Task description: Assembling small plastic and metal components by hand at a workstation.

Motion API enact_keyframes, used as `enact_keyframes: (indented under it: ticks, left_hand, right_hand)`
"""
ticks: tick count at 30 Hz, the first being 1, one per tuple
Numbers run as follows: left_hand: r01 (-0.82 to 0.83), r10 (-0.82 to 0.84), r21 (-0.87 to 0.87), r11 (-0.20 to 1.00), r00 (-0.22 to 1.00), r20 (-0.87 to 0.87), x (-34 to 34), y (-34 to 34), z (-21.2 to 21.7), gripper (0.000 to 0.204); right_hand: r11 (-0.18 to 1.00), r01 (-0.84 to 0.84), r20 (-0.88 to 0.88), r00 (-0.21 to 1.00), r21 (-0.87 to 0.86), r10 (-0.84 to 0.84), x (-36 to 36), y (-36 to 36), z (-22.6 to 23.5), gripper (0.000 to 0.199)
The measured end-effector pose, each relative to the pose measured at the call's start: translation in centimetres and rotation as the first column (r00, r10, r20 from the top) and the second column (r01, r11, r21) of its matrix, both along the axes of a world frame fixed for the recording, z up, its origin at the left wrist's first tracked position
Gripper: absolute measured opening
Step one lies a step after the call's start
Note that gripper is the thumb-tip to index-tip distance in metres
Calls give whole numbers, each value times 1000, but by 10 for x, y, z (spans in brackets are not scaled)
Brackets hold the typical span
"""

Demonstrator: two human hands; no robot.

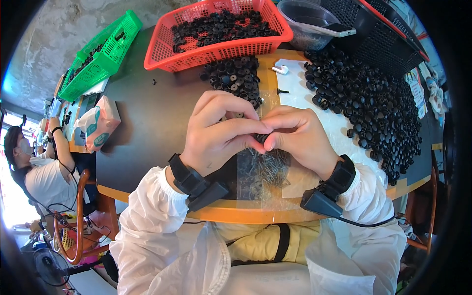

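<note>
My left hand (211, 123) and my right hand (302, 135) meet fingertip to fingertip over the table's front part. Pinched between both hands is a small black part (262, 137), mostly hidden by the fingers. Just below lies a pile of silver screws (270, 169) on clear plastic. Beyond the left hand's fingers spreads a group of black round pieces with centre holes (241, 73). To the right, a big heap of black round caps (364, 98) covers part of a white sheet (327, 118).
A red basket (221, 49) of black pieces stands at the back, with a green basket (98, 61) to its left. A clear tub (307, 29) carries a phone (339, 30). A black basket (373, 37), tissue pack (105, 123) and seated person (49, 177) flank the work.
</note>
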State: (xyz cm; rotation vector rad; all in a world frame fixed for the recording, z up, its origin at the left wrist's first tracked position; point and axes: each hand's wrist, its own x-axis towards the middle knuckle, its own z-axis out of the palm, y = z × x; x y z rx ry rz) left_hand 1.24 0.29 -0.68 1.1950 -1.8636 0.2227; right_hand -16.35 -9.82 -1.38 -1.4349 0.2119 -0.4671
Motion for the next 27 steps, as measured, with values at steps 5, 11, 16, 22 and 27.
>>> enact_keyframes:
  ticks: [5, 11, 16, 22, 27]
  left_hand:
    - [-68, 67, -10, 998, 995, -72, -17, 3, 4, 38]
    - [-45, 54, 64, 997, 987, -154, -17, 9, 1, 37]
    - [-75, 77, 23, 997, 992, -102, -4, 0, 6, 40]
    - [-312, 324, 88, 946, 921, -218, 28, -4, -2, 22]
    - [-340, 354, 102, 935, 905, -234, 33, -5, -4, 15]
  right_hand:
    - [994, 90, 55, 995, -56, -87, -1, 3, -4, 22]
    - [996, 84, 80, 994, -34, -81, 0, 4, -3, 21]
    - [919, 91, 30, 996, -385, -86, 0, -12, 14, 17]
    - [-267, 239, 358, 592, -934, -722, -33, -73, 26, 24]
    - [-309, 152, 339, 558, -939, -758, -36, -89, 17, 29]
